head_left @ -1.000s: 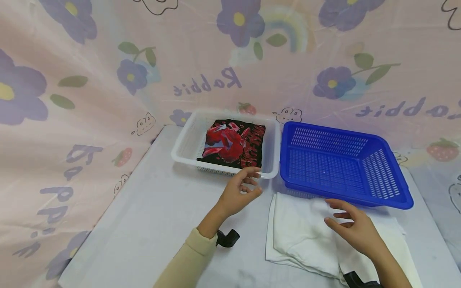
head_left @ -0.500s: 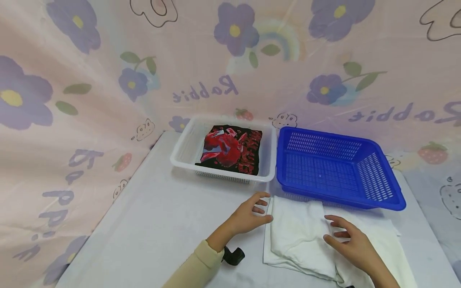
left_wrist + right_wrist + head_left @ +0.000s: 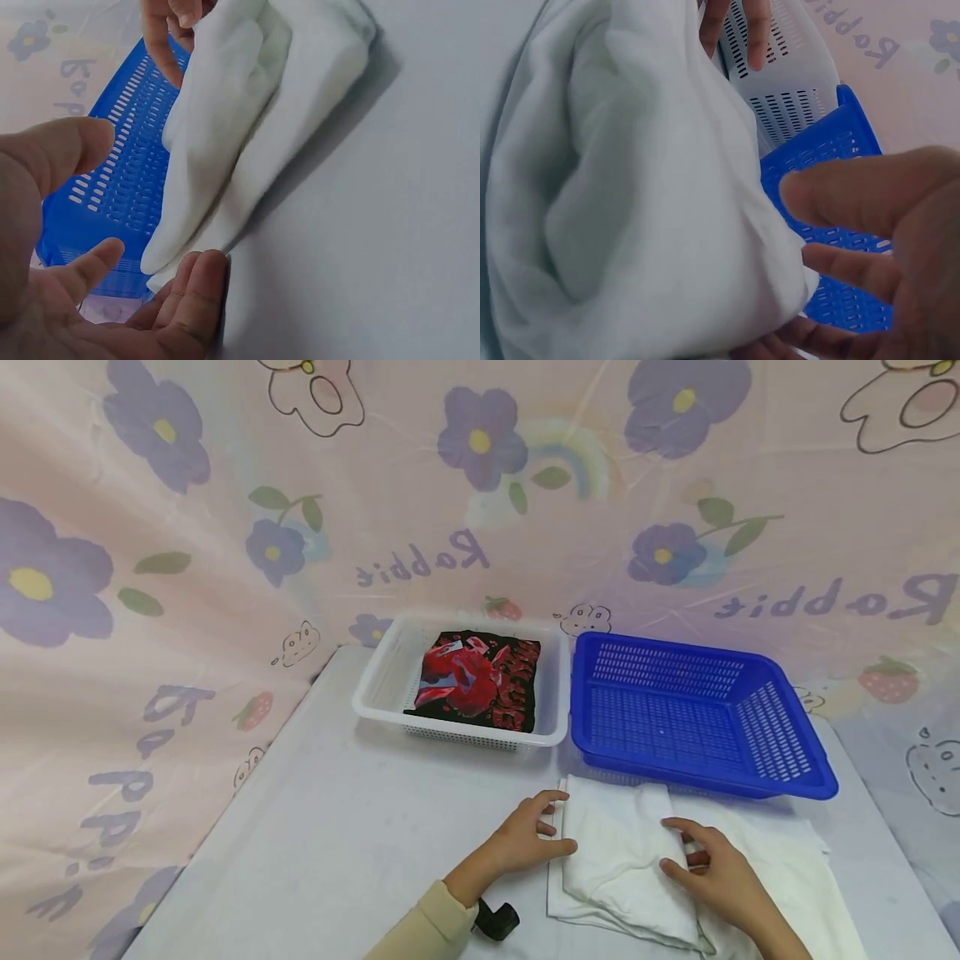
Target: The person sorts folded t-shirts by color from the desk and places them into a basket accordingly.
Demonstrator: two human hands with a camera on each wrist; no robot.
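1. White cloth (image 3: 618,856), folded in layers, lying on the pale table (image 3: 300,835), near side of the blue basket (image 3: 660,718)
2. Left hand (image 3: 525,837), at the cloth's left edge; thumb and fingers spread wide, thumb clear of the fabric
3. Right hand (image 3: 716,868), at the folded part's right edge; thumb and fingers well parted, some fingertips hidden behind fabric
4. White basket (image 3: 450,727), just beside the blue one, containing a black-and-red printed garment (image 3: 480,681)

The near cloth (image 3: 618,852) was white, the far cloth (image 3: 480,685) black with red print. The left basket (image 3: 390,681) was white, the right basket (image 3: 667,722) blue. Purple flowers patterned the pink backdrop (image 3: 375,485).
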